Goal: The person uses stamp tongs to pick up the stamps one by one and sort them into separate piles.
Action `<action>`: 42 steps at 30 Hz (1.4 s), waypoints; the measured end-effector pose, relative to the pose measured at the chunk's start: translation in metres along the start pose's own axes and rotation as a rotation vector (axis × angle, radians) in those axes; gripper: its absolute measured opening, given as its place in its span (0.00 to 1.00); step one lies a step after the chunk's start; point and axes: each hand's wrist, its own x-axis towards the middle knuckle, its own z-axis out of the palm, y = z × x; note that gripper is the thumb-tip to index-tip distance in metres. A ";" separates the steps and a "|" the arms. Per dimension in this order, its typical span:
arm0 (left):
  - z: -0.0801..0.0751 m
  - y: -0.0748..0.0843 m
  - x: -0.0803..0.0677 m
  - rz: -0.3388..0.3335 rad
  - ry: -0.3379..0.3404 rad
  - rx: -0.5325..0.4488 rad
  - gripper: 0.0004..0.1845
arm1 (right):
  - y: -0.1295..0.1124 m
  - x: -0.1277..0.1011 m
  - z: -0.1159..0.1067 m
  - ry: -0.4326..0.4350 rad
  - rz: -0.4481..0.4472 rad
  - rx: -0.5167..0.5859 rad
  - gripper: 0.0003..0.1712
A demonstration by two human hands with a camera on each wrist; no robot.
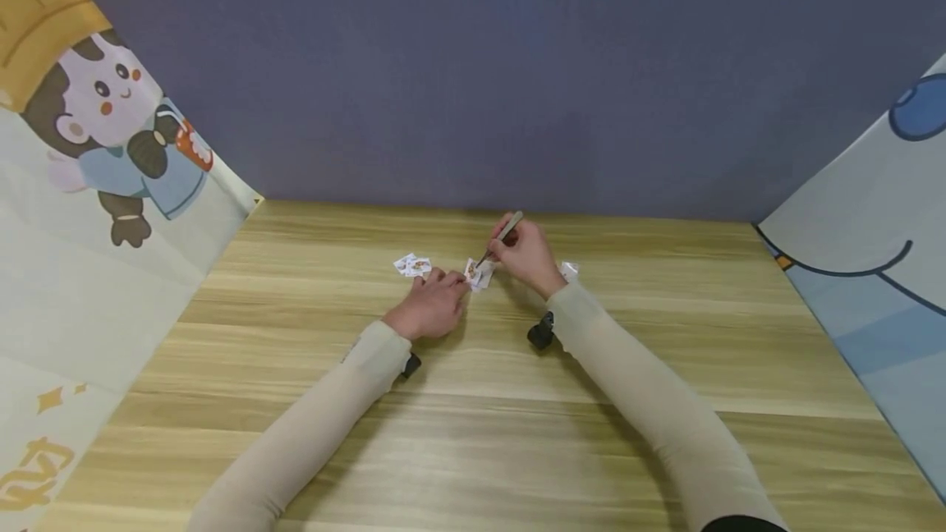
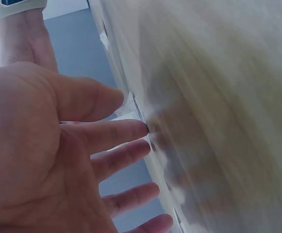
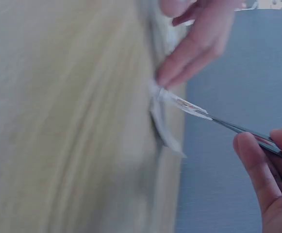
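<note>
My right hand holds metal tweezers between thumb and fingers, pointed down and left. In the right wrist view, the tweezer tips meet the raised edge of a small white printed piece, which slants up off the table. A second thin white piece curls out beneath it. My left hand lies palm down on the table with its fingers extended. Its index fingertip touches the near end of the printed piece. In the left wrist view the left fingers are spread and fairly straight.
More small white printed pieces lie just beyond the left hand. A clear-looking small packet lies right of the right wrist. The wood-grain table ends at a dark back wall, with cartoon-printed panels at the sides.
</note>
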 end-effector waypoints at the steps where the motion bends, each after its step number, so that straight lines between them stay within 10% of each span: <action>1: 0.000 -0.001 -0.001 -0.004 0.002 0.000 0.24 | -0.002 0.000 0.000 0.013 -0.016 0.012 0.05; 26: -0.014 -0.049 -0.028 -0.276 0.124 -0.105 0.34 | -0.024 0.014 0.065 0.097 -0.103 0.078 0.07; 42: -0.011 -0.055 -0.032 -0.256 0.055 -0.043 0.24 | -0.030 0.022 0.096 0.052 -0.028 -0.067 0.06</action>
